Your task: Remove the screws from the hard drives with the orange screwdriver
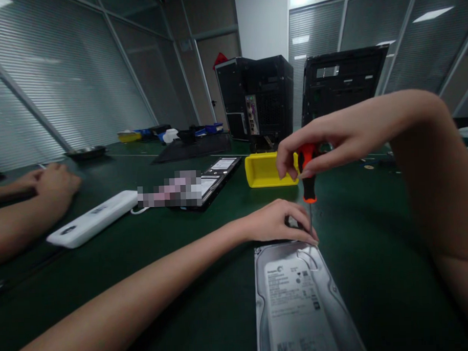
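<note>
A silver hard drive (295,301) with a white label lies on the dark green table in front of me, cut off by the lower edge of the view. My right hand (313,147) is closed around the red-and-black handle of a screwdriver (309,185), held upright over the drive's far right corner. My left hand (284,222) rests at the drive's far end, thumb and fingers pinched around the lower end of the shaft. Those fingers hide the screwdriver's tip and any screw under it.
Behind my hands stands a yellow tray (267,179). Black-framed drives (218,176) lie left of it, partly pixelated, near a white power strip (93,219). Another person's hands (57,181) are at far left. Two black computer cases (269,97) (340,84) stand at the back.
</note>
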Demonstrator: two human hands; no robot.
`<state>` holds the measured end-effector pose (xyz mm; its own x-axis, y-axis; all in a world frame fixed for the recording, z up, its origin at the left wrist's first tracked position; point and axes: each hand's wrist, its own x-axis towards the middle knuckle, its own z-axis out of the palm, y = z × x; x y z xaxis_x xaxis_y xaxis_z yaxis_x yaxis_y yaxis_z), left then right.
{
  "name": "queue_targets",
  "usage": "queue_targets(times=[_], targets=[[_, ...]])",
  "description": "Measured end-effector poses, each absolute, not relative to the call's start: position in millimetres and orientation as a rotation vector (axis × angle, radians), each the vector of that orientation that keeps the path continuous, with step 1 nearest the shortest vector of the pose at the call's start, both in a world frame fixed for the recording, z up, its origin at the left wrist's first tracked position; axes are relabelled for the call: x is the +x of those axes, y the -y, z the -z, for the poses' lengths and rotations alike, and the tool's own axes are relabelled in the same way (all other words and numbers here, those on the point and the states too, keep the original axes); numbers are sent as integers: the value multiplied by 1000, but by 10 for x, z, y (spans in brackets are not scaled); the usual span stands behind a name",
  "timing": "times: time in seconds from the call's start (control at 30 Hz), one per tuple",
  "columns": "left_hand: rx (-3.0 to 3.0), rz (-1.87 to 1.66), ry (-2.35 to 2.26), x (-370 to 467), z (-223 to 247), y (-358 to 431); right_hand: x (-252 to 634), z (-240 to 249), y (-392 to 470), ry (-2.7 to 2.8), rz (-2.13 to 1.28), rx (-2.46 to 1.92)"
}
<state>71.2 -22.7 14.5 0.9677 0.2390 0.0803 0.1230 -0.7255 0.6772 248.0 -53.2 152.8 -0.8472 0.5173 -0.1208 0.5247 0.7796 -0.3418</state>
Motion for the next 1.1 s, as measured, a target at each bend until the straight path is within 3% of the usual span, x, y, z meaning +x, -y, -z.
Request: queue_targets(times=[0.87, 1.1], targets=[[2334, -119, -148, 689, -215, 117, 2548, -1579, 526, -2910, 596, 822], [2321, -49, -156, 689, -236, 90, 2514, -1523, 530, -2794, 510, 1098]])
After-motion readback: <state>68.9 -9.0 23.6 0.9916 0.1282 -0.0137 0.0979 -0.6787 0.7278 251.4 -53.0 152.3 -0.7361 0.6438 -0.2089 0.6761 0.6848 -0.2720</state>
